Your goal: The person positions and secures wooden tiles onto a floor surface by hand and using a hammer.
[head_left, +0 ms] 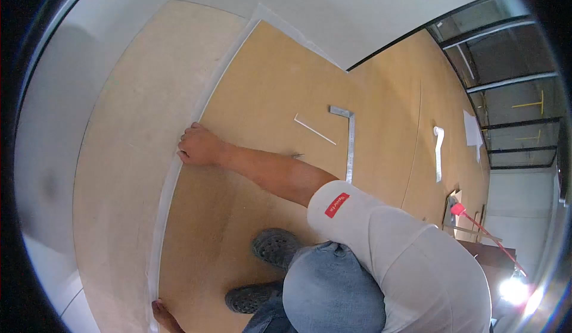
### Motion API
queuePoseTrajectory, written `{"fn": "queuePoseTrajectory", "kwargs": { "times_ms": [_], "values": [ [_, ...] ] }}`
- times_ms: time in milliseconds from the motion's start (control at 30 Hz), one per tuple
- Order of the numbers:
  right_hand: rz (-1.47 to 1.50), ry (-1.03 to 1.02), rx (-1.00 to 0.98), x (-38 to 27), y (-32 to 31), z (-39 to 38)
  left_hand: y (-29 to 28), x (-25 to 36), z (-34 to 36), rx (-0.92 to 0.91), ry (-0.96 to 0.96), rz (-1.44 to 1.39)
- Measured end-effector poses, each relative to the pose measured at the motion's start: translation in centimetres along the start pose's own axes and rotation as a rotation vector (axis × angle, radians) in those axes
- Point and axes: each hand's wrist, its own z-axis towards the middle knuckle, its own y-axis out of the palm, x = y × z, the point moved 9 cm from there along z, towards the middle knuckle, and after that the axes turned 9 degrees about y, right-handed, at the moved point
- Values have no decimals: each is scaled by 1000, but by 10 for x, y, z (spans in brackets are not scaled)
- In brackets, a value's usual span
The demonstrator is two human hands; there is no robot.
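Observation:
A long white strip [156, 249] runs along the left edge of the tan floor sheet [196, 226]. My right hand [201, 145], reaching across from a white sleeve, is closed with bent fingers on this strip, about halfway along. Farther down, at the lower edge of the view, my left hand [165, 316] has thumb and fingers together on the same strip; part of it is cut off. Beyond my right forearm lie a thin white stick [316, 130] and a metal carpenter's square [350, 139]. A small pointed thing [298, 155] shows just behind the forearm.
A paler floor board [128, 142] lies left of the strip, by a white wall [50, 136]. My dark clogs [277, 246] stand on the sheet. At right are a white tape roll [439, 132], a white paper [472, 127], a red-handled tool [457, 208] and a bright lamp [513, 291].

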Motion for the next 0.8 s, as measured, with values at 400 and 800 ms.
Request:
{"fn": "queuePoseTrajectory", "kwargs": {
  "times_ms": [400, 800],
  "values": [
    [100, -29, -41, 34, 6, -13, 29, 65, -1, -249, 19, -219],
    [188, -60, -150, 58, -6, 11, -60, 43, -22, 69, 8, 88]
  ]
}}
